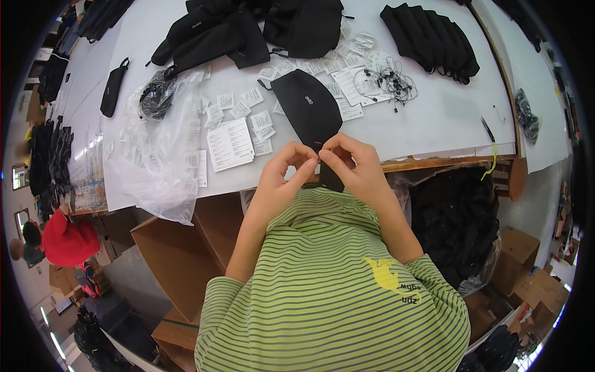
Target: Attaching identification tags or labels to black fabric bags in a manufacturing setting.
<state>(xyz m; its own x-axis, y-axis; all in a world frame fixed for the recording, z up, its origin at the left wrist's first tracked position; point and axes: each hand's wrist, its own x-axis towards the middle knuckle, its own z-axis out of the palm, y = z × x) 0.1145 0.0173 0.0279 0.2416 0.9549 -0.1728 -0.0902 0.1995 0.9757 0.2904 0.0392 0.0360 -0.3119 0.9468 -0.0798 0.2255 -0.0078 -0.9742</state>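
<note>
A black zip pouch [308,108] with a small pale mark lies at the table's near edge, its narrow end toward me. At that end my left hand [286,177] is closed, thumb and forefinger pinched together. My right hand [355,164] pinches the same end from the other side, its fingertips almost meeting the left ones. A tiny orange spot shows just beyond the fingertips. Below them a black flap [330,178] hangs in front of my striped shirt; whether it belongs to the pouch is unclear. Any thin cord between the fingers is too small to make out.
Small white labels [240,110] and a stack of printed sheets [230,145] lie left of the pouch. Beyond are heaped black pouches [304,28], tangled black cords [396,84] and a row of black pouches [431,40]. Clear plastic [155,167] drapes over the left front edge.
</note>
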